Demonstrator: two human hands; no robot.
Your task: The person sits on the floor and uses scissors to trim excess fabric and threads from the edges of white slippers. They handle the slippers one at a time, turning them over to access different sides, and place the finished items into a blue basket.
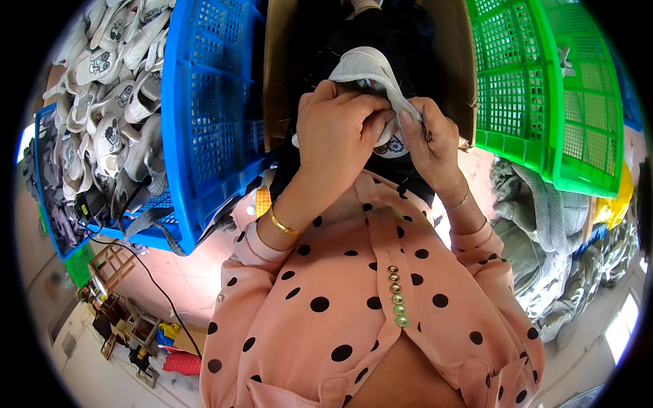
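In front of my chest, both hands hold a white fabric shoe upper (364, 64) with its opening turned toward me. My left hand (343, 129) is closed, its fingertips pinching the edge inside the opening. My right hand (433, 143) grips the right side of the upper, the thumb pressed on the cloth. A small dark metal piece (426, 128) shows between its fingers; its kind is too hidden to tell. Below my left fingers, a printed patch (392, 147) shows on the white cloth. My fingers cover much of the upper.
A blue plastic crate (178, 102) at the left holds a heap of white printed shoe uppers (102, 102). Green plastic crates (554, 102) stand at the right, with grey fabric (537, 211) below them. An open cardboard box (457, 61) lies beyond my hands. A black cord (160, 289) hangs at the left.
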